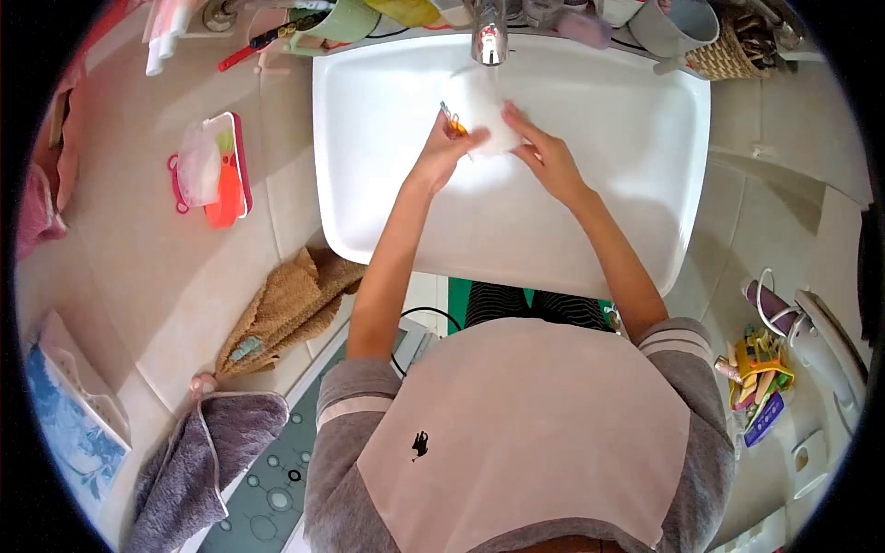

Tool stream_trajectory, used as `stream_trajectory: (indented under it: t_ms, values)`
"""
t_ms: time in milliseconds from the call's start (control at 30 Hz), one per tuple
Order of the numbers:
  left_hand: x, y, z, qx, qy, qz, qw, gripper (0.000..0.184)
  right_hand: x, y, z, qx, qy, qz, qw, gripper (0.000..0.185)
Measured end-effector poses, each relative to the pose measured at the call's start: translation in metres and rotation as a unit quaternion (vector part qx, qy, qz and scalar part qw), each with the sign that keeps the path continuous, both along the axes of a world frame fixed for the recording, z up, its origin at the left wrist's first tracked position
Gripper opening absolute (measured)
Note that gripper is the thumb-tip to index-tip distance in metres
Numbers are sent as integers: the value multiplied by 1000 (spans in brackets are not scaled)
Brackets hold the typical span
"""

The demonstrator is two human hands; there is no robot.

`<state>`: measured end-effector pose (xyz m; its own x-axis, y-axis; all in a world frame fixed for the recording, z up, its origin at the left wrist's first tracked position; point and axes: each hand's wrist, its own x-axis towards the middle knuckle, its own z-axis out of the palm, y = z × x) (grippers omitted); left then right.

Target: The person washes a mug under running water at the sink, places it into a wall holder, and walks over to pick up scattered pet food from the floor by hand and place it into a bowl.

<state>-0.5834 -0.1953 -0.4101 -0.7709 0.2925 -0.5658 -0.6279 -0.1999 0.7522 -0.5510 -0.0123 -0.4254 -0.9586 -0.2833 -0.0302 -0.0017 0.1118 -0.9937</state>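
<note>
At sink (387, 147) nr tap (489, 35), L hand (445, 153) & R hand (546, 155) both hold 1 wht obj (481, 109).

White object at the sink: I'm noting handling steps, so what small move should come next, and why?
Perhaps turn the white object slightly to bring another side toward the tap: the left hand and right hand hold it from opposite sides over the sink.

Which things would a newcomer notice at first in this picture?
Probably the wide white sink, top centre, where the left hand and right hand hold a white item near the faucet. Next, perhaps, the pink-rimmed holder on the left wall and the brown towel below it.
</note>
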Motion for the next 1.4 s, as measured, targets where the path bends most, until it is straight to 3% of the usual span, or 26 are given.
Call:
stream_trajectory:
  t_ms: [67, 100, 200, 333, 500, 633, 733, 800, 833, 900, 933, 967, 1033, 1067, 1133, 1167, 1233, 1267, 1333, 1400]
  values:
    - [6, -2, 7, -133, 54, -48, 988, 91, 12, 6, 3, 21, 2, 19, 1000, 46]
    - [11, -2, 3, -133, 52, -45, 989, 91, 18, 9, 5, 43, 3, 35, 998, 44]
    - [18, 4, -1, -167, 254, -44, 952, 95, 32, 13, -3, 95, 81, 61, 990, 41]
    - [16, 15, -2, -216, 303, -68, 926, 95, 45, 16, -2, 68, 19, 10, 997, 37]
    - [10, 28, -5, -318, 391, -79, 860, 86, 43, 23, 8, 100, 76, -150, 981, 33]
    - [11, 33, -7, -327, 392, -49, 858, 83, 37, 27, 34, 142, 125, -188, 964, 33]
    - [12, 33, -12, -344, 422, -39, 838, 84, 28, 25, 51, 139, 171, -164, 962, 32]
    - [14, 35, -13, -289, 417, -16, 862, 77, 19, 16, 62, 132, 199, -47, 970, 32]
    - [15, 35, -13, -288, 417, -16, 862, 77, 16, 8, 58, 132, 199, -47, 970, 32]
    - [17, 35, -8, -357, 497, -78, 787, 70, 6, -7, 50, 275, 149, 41, 949, 34]
    - [21, 37, -7, -323, 500, -75, 800, 65, -4, -6, 53, 322, 92, 158, 929, 36]
    - [23, 41, -5, -322, 503, -75, 798, 65, -14, -9, 48, 322, 94, 155, 929, 36]
    - [28, 44, -5, -284, 501, -81, 813, 63, -32, -15, 30, 360, -4, 398, 844, 36]
    - [26, 41, -8, -312, 522, -87, 789, 62, -34, -18, 18, 361, -3, 399, 843, 36]
    - [25, 37, -22, -327, 519, -101, 783, 62, -30, -21, -21, 267, 59, 316, 909, 34]
    - [24, 36, -27, -342, 515, -118, 777, 61, -22, -24, -66, 271, 60, 317, 907, 34]
    - [20, 35, -31, -341, 501, -113, 787, 61, -13, -32, -152, 405, 121, 213, 881, 38]
    - [18, 33, -32, -342, 483, -113, 798, 62, -23, -37, -126, 407, 122, 215, 880, 38]
    - [13, 27, -36, -355, 483, -105, 793, 62, -50, -53, -29, 524, -59, 265, 807, 40]
    - [3, 23, -36, -366, 487, -100, 787, 63, -66, -57, -11, 545, -79, 298, 780, 40]
